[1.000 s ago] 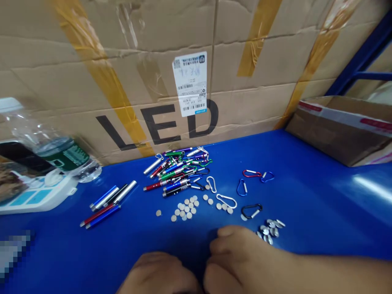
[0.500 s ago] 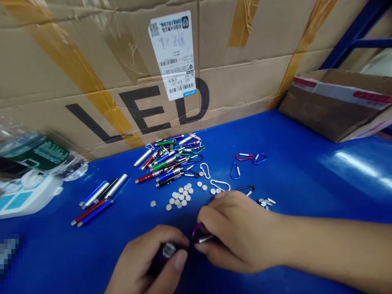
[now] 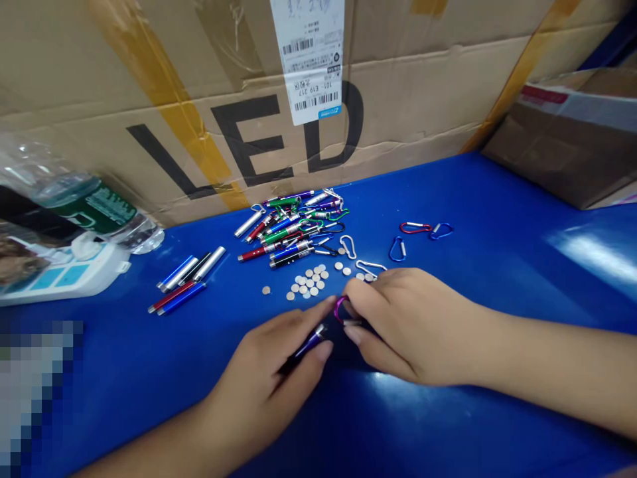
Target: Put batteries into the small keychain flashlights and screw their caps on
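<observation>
My left hand (image 3: 271, 372) is closed round a small purple pen-shaped flashlight (image 3: 309, 343), its tip poking out between thumb and forefinger. My right hand (image 3: 408, 325) pinches a purple carabiner clip (image 3: 341, 310) right at the flashlight's end. Both hands rest low on the blue table (image 3: 497, 265). Just beyond them lie several small round button cells (image 3: 308, 284) and a heap of coloured mini flashlights with clips (image 3: 293, 232).
Loose carabiners (image 3: 421, 229) lie to the right of the heap, a few flashlight tubes (image 3: 186, 282) to the left. A big "LED" cardboard box (image 3: 239, 99) walls the back. A plastic bottle (image 3: 84, 206) and a white device (image 3: 60, 279) sit left, an open carton (image 3: 567, 133) right.
Both hands moved forward, away from the near edge. The purple flashlight and clip came into sight, and the left hand turned so the flashlight now points toward the clip.
</observation>
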Motion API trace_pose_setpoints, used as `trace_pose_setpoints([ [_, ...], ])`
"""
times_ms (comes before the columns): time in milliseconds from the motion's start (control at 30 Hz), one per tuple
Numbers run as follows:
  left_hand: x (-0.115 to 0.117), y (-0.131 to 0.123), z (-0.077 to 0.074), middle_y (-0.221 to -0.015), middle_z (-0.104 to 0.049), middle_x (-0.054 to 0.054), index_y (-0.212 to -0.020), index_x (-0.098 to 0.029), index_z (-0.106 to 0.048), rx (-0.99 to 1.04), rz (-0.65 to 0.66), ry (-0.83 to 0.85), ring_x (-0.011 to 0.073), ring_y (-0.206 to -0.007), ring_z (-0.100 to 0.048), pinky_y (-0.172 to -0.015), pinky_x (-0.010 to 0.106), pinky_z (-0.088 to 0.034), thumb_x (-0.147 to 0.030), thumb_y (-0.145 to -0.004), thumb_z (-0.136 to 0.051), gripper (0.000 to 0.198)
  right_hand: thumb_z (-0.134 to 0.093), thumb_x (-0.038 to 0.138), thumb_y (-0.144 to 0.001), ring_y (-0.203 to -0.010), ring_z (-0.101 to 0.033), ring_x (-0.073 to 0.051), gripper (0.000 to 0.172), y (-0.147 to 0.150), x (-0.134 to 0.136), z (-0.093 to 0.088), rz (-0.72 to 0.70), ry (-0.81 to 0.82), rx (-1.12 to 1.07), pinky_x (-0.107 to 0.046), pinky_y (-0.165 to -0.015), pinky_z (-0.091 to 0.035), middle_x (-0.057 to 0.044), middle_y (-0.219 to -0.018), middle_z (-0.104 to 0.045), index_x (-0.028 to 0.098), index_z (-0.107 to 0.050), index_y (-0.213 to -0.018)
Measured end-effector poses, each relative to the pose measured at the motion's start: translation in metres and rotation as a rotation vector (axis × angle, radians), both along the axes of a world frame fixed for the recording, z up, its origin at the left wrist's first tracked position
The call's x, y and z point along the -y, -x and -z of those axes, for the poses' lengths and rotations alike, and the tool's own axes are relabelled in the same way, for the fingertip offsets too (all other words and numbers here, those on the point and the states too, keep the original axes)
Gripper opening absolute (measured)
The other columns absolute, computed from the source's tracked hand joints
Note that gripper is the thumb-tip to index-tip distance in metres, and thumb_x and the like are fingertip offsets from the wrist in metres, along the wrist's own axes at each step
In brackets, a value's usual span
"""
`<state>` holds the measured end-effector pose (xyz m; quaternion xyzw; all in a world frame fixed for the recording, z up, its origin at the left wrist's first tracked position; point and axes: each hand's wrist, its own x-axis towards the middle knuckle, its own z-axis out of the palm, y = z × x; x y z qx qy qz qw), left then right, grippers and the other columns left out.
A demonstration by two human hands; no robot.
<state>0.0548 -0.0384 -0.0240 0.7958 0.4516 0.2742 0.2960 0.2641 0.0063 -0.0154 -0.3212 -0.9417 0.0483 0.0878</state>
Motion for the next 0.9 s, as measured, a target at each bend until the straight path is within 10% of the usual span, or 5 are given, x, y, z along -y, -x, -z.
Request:
trace_pose_setpoints([
  [333,0.001,-0.004,0.005,-0.08,-0.072,-0.004,-0.099,-0.026,-0.052,0.081,-0.093,0.126,0.0148,-0.075,-0.071,-0.064,0.023,-0.055,-0.029,-0.084,-0.059,0.017,-0.031,0.035,-0.095,-0.037,-0.041,-0.014,0.027,0.007,0.006,0.006,0.048,-0.057,0.183,-0.029,-0.048,-0.016,-0.001,-0.049,-0.053,0.016,-0.049,-0.088],
  [900,0.0,-0.005,0.005,-0.086,-0.074,-0.008,-0.119,-0.029,-0.049,-0.088,-0.083,0.031,0.0125,-0.078,-0.072,-0.067,0.02,-0.055,-0.021,-0.085,-0.058,0.035,-0.034,0.032,-0.095,-0.039,-0.049,-0.015,0.023,0.013,0.014,0.001,0.195,0.058,0.285,-0.027,-0.046,-0.018,-0.002,-0.052,-0.058,0.015,-0.05,-0.089],
])
